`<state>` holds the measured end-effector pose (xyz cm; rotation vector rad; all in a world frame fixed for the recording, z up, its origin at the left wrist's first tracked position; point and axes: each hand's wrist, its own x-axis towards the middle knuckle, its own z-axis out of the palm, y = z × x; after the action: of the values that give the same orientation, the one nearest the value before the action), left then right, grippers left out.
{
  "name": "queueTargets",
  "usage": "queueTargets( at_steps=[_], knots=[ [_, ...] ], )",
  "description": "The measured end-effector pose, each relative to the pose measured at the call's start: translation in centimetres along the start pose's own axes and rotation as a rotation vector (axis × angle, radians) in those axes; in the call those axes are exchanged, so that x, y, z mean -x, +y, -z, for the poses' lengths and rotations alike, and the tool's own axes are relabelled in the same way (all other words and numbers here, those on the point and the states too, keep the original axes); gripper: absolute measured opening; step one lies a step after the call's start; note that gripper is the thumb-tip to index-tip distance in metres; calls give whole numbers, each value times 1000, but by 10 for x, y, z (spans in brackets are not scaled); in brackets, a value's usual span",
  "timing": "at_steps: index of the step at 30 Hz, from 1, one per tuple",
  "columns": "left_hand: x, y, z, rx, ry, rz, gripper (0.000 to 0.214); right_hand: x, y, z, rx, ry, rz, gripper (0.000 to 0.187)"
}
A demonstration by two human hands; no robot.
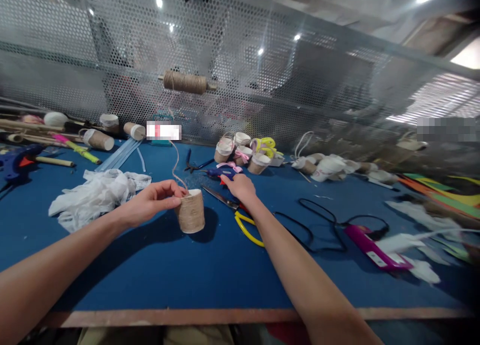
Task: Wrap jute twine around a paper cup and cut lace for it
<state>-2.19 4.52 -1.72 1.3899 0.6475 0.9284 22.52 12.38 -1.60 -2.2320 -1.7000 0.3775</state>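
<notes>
My left hand pinches the rim of a small paper cup wrapped in brown twine. The cup is upright, slightly tilted, its white inside showing at the top. From its rim a strand of twine runs up toward a spool of twine on the perforated panel. Farther right, my right hand is closed around a blue glue gun with a red trigger; its nozzle points left. Scissors with yellow handles lie partly beneath my right forearm.
White crumpled fabric lies left, near blue ribbons. Pliers and several decorated cups stand toward the back. On the right are a black cable and a magenta power strip. Another blue glue gun is far left.
</notes>
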Motion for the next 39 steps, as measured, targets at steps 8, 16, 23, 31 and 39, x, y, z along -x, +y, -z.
queueTargets(
  at_steps=[8,16,23,31,39],
  knots=[
    [0,1,-2,-63,-35,-1,22,66,-52,33,-45,-22,476,38],
    [2,1,-2,-20,-56,37,17,102,-63,41,-456,-166,796,9],
    [4,8,-8,40,-86,41,17,109,-24,41,-583,-161,693,12],
    [7,11,-12,104,-94,51,14,112,-16,31,-686,-227,639,12],
    [9,12,-12,135,-154,19,9,108,-13,26,-860,-334,541,12]
  ],
)
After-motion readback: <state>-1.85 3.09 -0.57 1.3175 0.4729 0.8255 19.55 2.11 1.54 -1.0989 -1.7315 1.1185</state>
